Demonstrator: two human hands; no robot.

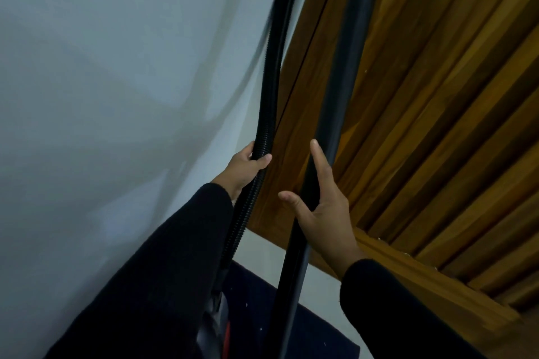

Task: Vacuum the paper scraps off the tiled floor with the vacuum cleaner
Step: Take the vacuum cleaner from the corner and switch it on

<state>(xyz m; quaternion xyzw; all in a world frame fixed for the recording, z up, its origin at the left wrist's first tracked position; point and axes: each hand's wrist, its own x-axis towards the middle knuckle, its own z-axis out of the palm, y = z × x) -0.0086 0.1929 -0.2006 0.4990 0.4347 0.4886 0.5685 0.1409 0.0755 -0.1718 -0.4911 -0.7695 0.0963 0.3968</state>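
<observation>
At the far left is a pale blue-grey wall, bare except for soft curved shadows cast by the vacuum parts. Next comes the left hand, in a dark sleeve, with its fingers and thumb wrapped round the black ribbed vacuum hose. The hose rises past the top edge of the view and drops behind the forearm toward the vacuum cleaner body, of which only a grey and red part shows at the bottom edge. The grip looks meant to keep the slack hose gathered and out of the way.

To its right stands the smooth black vacuum wand, nearly upright and leaning slightly. The right hand is spread, fingers straight and thumb out, cupping the wand from the side without closing round it. I judge it is either about to take hold or steadying the tube.

Behind both runs a folded golden-brown curtain. Low in the middle lies dark navy fabric with a few pale specks, possibly paper bits.

No tiled floor, paper scraps or nozzle are in view, and no container shows its contents. Vacuuming seems not yet under way.
</observation>
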